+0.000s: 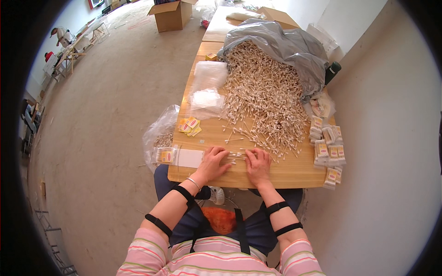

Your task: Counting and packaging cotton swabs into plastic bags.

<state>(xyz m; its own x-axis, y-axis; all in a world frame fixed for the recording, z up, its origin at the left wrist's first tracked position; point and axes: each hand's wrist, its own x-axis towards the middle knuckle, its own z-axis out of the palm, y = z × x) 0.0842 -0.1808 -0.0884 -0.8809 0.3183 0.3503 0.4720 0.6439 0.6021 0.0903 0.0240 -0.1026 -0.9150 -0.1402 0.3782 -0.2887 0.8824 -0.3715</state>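
Note:
Between my two hands, near the table's front edge, lies a small loose row of cotton swabs [237, 155]. My left hand [213, 164] has its fingers curled over the left ends of these swabs. At their right ends sits my right hand [258, 166], fingers bent and pressed on them. Just left of my left hand is a white card strip [190, 158], and beyond it a clear packet of swabs [165, 155] with a yellow label. A large heap of cotton swabs [264, 92] spreads over the table from a grey plastic bag [281, 39].
Yellow label cards [190, 125] and stacked clear bags [209, 76] lie along the table's left side. Filled swab packets [329, 149] pile at the right edge by the wall. A plastic bag of swabs [161, 138] hangs beside the table. People [62, 37] work far left.

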